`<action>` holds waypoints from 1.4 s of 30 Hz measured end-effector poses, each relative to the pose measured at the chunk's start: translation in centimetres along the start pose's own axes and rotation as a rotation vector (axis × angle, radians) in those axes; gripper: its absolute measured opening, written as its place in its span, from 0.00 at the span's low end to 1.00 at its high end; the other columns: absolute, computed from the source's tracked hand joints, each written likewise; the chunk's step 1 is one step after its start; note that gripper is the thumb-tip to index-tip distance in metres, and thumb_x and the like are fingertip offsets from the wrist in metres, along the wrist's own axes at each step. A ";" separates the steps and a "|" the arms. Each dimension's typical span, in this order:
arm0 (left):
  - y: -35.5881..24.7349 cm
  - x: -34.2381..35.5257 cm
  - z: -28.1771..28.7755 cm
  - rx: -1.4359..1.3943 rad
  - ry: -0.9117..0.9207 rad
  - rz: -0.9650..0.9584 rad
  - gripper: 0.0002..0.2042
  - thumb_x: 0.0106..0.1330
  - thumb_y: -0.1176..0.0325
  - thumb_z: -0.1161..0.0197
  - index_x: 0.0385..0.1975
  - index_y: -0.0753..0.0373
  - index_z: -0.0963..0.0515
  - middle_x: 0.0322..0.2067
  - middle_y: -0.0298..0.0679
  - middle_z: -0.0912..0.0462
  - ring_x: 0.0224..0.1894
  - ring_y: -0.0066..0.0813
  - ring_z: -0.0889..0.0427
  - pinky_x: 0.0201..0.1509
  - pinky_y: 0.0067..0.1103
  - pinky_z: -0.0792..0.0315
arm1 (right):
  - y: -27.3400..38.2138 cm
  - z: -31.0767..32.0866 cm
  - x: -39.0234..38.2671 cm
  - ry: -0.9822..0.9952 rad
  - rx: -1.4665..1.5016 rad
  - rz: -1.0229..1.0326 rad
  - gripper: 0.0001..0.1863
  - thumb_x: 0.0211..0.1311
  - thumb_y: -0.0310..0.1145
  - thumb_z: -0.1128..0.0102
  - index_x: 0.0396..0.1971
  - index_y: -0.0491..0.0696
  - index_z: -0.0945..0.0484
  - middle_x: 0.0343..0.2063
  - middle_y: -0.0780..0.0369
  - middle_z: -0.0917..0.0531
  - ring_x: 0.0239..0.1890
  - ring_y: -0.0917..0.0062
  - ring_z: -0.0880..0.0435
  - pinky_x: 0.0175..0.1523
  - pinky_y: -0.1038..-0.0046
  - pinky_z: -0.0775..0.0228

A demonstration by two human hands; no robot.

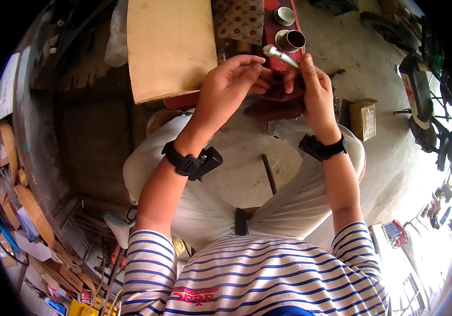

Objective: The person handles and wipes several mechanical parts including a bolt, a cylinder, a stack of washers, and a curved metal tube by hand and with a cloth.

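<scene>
My right hand [318, 89] is closed, its thumb pressed on a slim silver-white rod with a knobbed end [278, 55]. The rod slants up and left from the thumb. My left hand [231, 79] is just left of it, with fingers half bent and apart; I see nothing held in it. Below the hands is a dark red, soft-looking piece [276, 109], partly hidden by the right fingers. An open round tin [292, 41] with a dark inside stands just beyond the rod. Farther off, a round metal lid or tin [285, 16] sits on the red surface [274, 27].
A large tan board [170, 47] lies to the left of the hands, beside a patterned sheet [239, 21]. On the floor at right stands a small cardboard box [363, 118]. A scooter [418, 92] is at far right. Wood pieces [33, 208] crowd the left side.
</scene>
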State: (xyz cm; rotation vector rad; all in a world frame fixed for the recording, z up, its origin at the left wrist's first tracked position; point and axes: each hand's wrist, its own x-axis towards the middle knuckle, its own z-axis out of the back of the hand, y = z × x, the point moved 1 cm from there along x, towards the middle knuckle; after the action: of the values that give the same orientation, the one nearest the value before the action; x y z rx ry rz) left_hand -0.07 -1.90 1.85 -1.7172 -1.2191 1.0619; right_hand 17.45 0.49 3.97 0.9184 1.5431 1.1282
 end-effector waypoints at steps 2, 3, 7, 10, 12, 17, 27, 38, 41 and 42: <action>-0.3 -0.1 0.0 0.015 -0.011 -0.055 0.14 0.70 0.66 0.46 0.48 0.70 0.28 0.41 0.45 0.19 0.40 0.29 0.18 0.45 0.22 0.23 | -0.5 -0.3 -0.1 0.021 -0.025 0.010 0.23 0.71 0.47 0.54 0.28 0.41 0.23 0.19 0.67 0.22 0.23 0.86 0.24 0.32 0.85 0.32; -0.5 -0.1 0.1 -0.014 -0.035 -0.074 0.13 0.68 0.67 0.43 0.46 0.69 0.27 0.39 0.42 0.19 0.40 0.26 0.18 0.44 0.20 0.23 | -0.8 -0.5 0.0 0.021 -0.025 0.010 0.23 0.71 0.47 0.54 0.28 0.41 0.23 0.19 0.67 0.22 0.23 0.86 0.24 0.32 0.85 0.32; -0.7 0.0 0.3 -0.067 -0.064 -0.088 0.14 0.64 0.69 0.38 0.46 0.69 0.26 0.38 0.39 0.18 0.40 0.24 0.18 0.45 0.18 0.24 | -1.5 -0.7 0.0 0.004 -0.067 -0.022 0.19 0.69 0.44 0.49 0.29 0.42 0.22 0.20 0.68 0.22 0.23 0.87 0.22 0.28 0.84 0.32; -1.1 0.0 0.2 0.079 -0.049 -0.157 0.16 0.64 0.72 0.39 0.50 0.68 0.26 0.42 0.41 0.18 0.44 0.24 0.19 0.49 0.17 0.26 | -1.4 -0.9 0.0 -0.017 -0.121 -0.066 0.19 0.68 0.43 0.48 0.30 0.41 0.22 0.19 0.68 0.21 0.22 0.86 0.21 0.26 0.84 0.32; -0.7 0.2 0.7 0.196 -0.016 -0.274 0.17 0.64 0.74 0.40 0.53 0.67 0.28 0.45 0.42 0.20 0.47 0.24 0.21 0.51 0.17 0.27 | -1.5 -1.0 0.1 -0.026 -0.156 -0.091 0.19 0.68 0.44 0.47 0.30 0.41 0.22 0.19 0.68 0.21 0.21 0.86 0.21 0.25 0.84 0.31; -1.1 -0.2 0.2 0.022 -0.007 -0.364 0.18 0.65 0.78 0.44 0.56 0.66 0.30 0.53 0.44 0.24 0.52 0.24 0.24 0.53 0.16 0.29 | -1.7 -0.9 0.1 -0.032 -0.106 -0.070 0.20 0.68 0.45 0.48 0.29 0.41 0.22 0.18 0.67 0.21 0.20 0.85 0.20 0.24 0.83 0.31; -0.6 -0.2 1.3 0.030 -0.181 -0.088 0.09 0.69 0.65 0.44 0.40 0.65 0.26 0.31 0.34 0.21 0.33 0.17 0.25 0.37 0.15 0.31 | -1.1 -1.0 -0.3 -0.039 -0.065 0.042 0.20 0.68 0.44 0.49 0.30 0.41 0.22 0.20 0.67 0.21 0.22 0.85 0.20 0.22 0.83 0.31; -0.6 0.2 0.7 -0.056 -0.165 -0.143 0.07 0.66 0.68 0.40 0.39 0.64 0.25 0.34 0.32 0.20 0.37 0.16 0.21 0.43 0.15 0.26 | -1.4 -1.0 -0.2 -0.017 -0.121 0.036 0.17 0.68 0.43 0.48 0.33 0.41 0.24 0.20 0.66 0.22 0.15 0.84 0.22 0.15 0.81 0.30; -0.8 0.2 0.8 -0.024 -0.192 -0.155 0.09 0.65 0.74 0.40 0.43 0.65 0.26 0.38 0.34 0.20 0.42 0.18 0.21 0.50 0.17 0.26 | -1.6 -1.2 -0.2 -0.024 -0.082 0.020 0.17 0.68 0.43 0.49 0.33 0.41 0.24 0.20 0.65 0.22 0.14 0.82 0.21 0.15 0.81 0.31; -0.8 0.3 0.8 -0.055 -0.165 -0.195 0.10 0.64 0.75 0.40 0.44 0.65 0.26 0.40 0.35 0.20 0.44 0.19 0.22 0.51 0.17 0.27 | -1.5 -1.2 -0.3 -0.024 -0.083 0.020 0.17 0.68 0.43 0.49 0.33 0.41 0.24 0.20 0.65 0.22 0.14 0.82 0.21 0.15 0.81 0.31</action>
State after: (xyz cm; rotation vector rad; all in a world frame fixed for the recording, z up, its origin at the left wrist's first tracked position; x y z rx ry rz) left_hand -1.00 -1.34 2.19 -1.5385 -1.4990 1.0767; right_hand 16.32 -0.43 2.69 0.8903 1.4592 1.1823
